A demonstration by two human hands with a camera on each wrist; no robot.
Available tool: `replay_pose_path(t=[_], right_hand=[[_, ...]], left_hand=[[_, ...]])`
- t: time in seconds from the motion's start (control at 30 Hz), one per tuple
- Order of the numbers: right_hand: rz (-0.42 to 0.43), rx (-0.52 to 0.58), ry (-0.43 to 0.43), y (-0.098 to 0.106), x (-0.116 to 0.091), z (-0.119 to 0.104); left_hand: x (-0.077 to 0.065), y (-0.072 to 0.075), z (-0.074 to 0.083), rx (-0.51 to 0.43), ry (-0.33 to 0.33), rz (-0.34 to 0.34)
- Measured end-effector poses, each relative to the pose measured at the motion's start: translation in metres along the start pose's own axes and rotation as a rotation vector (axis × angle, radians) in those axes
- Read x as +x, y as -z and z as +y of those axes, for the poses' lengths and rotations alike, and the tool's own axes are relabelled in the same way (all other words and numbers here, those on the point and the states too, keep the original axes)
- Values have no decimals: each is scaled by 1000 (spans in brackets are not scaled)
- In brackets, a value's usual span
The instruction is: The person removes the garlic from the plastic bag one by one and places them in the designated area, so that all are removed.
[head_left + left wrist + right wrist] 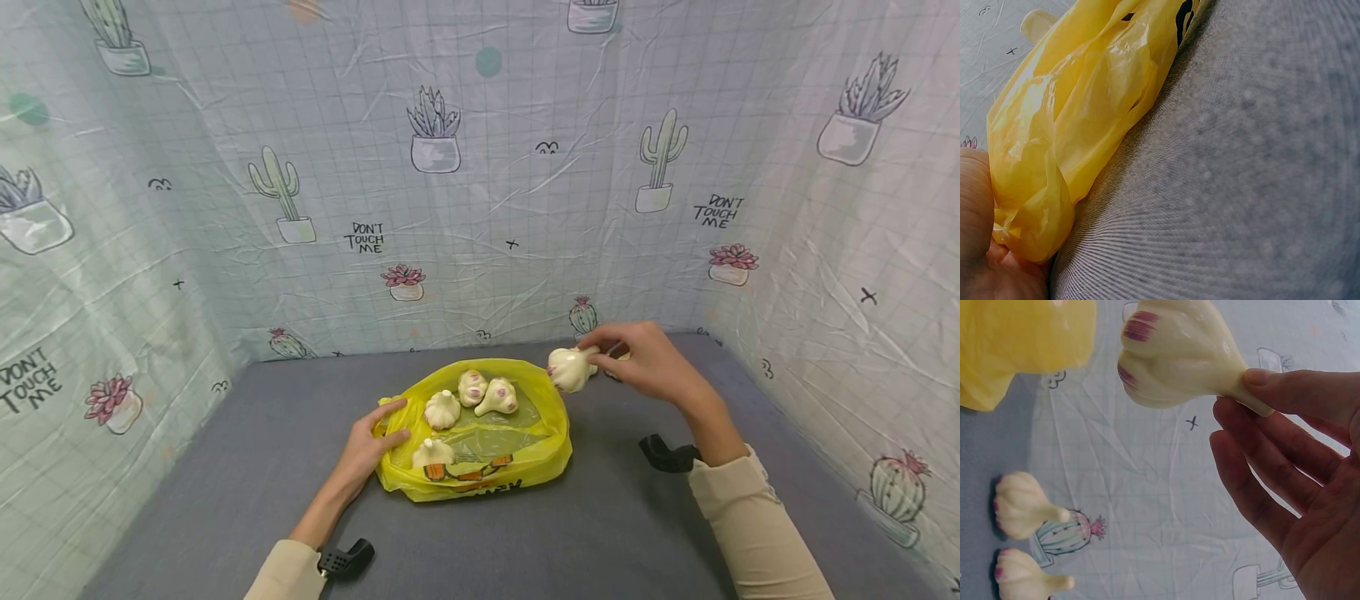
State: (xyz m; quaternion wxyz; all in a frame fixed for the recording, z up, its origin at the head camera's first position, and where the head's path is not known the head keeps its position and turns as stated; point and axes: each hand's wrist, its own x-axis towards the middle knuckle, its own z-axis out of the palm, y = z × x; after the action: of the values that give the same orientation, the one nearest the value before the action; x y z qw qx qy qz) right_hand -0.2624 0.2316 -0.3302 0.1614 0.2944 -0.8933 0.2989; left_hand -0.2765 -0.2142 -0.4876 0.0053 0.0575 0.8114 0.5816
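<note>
A yellow plastic bag [551, 468] lies on the table with its mouth spread wide. Several garlic bulbs sit inside it, among them one garlic bulb [442, 410] on the left. My left hand [366, 450] holds the bag's left rim, fingers and thumb either side of the plastic. Over the right edge of the bag, my right hand [647, 365] pinches another garlic bulb [1175, 356] by its stem, between thumb and fingers. It is cream with purple streaks and hangs clear of the table.
Two more bulbs, a garlic bulb [1022, 506] and a second garlic bulb [1025, 575], lie on the table beyond my right hand, mostly hidden in the head view. A cactus-print curtain [480, 192] surrounds the grey table [300, 417] at the back and sides.
</note>
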Motion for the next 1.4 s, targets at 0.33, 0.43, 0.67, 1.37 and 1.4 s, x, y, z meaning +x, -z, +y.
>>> replay_pose_path(t=[0.33, 0.43, 0.67, 1.37, 1.4], right_hand=[[4, -2, -34, 6, -3, 3], [9, 3, -39, 7, -3, 3], [27, 7, -38, 9, -3, 7], [57, -1, -49, 16, -7, 15], [59, 0, -49, 16, -7, 16]], left_hand=[[-1, 0, 1, 2, -3, 3], [0, 0, 0, 2, -5, 6], [-1, 0, 0, -1, -10, 0], [-2, 0, 2, 11, -14, 2], [-2, 0, 2, 11, -14, 3]])
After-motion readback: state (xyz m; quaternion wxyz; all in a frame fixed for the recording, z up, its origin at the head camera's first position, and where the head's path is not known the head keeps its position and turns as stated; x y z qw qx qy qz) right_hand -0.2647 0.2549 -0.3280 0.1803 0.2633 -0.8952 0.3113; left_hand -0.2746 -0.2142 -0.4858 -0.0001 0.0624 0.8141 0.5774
